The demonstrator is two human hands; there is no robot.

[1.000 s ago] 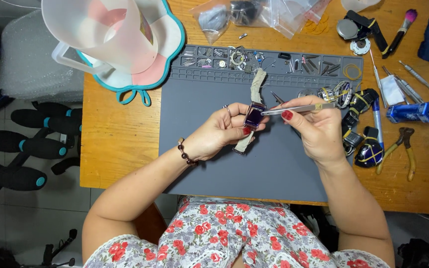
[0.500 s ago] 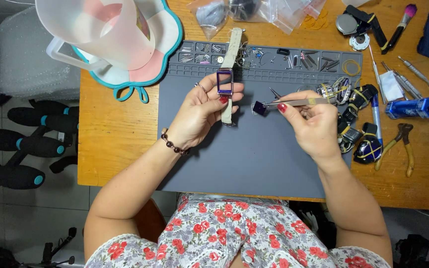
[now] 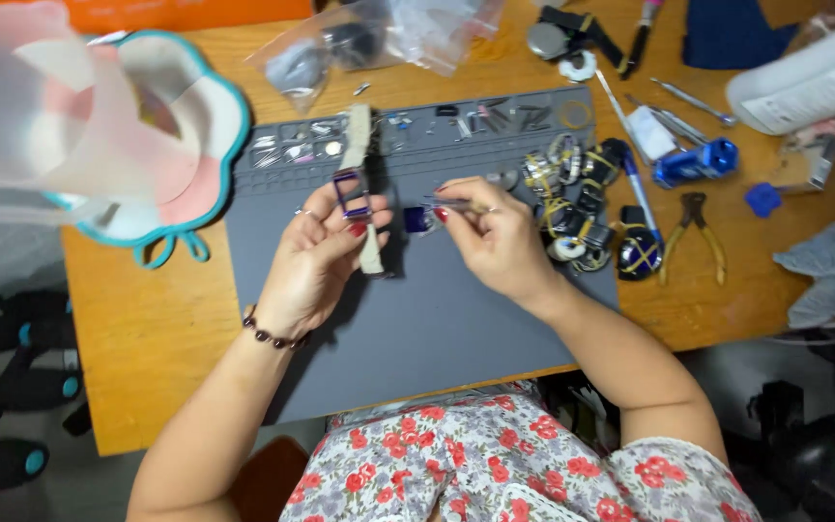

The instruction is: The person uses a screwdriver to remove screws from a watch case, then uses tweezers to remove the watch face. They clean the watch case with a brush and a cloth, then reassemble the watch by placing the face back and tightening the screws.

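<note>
A small rectangular purple watch case on a beige fabric strap (image 3: 353,193) was held upright above the grey silicone work mat (image 3: 417,319) by the left hand (image 3: 316,256), whose thumb and fingers were closed around the strap just below the case. The right hand (image 3: 495,242) was pinched narrowly on thin metal tweezers (image 3: 451,204), and a small dark blue square part (image 3: 417,219) was gripped at their tip, just beside the strap and apart from the case. A dark beaded bracelet (image 3: 273,333) was worn on the left wrist. To the right of the hands, at the mat's edge, a heap of watches bound with yellow bands (image 3: 577,208) was seen, with yellow-handled pliers (image 3: 693,232) and a blue tool (image 3: 693,162) lying beyond it on the wooden table (image 3: 147,329). Small parts were kept in the tray compartments (image 3: 287,150) along the mat's far edge. A pink and teal bowl-shaped object (image 3: 99,135) was seen at the upper left.
</note>
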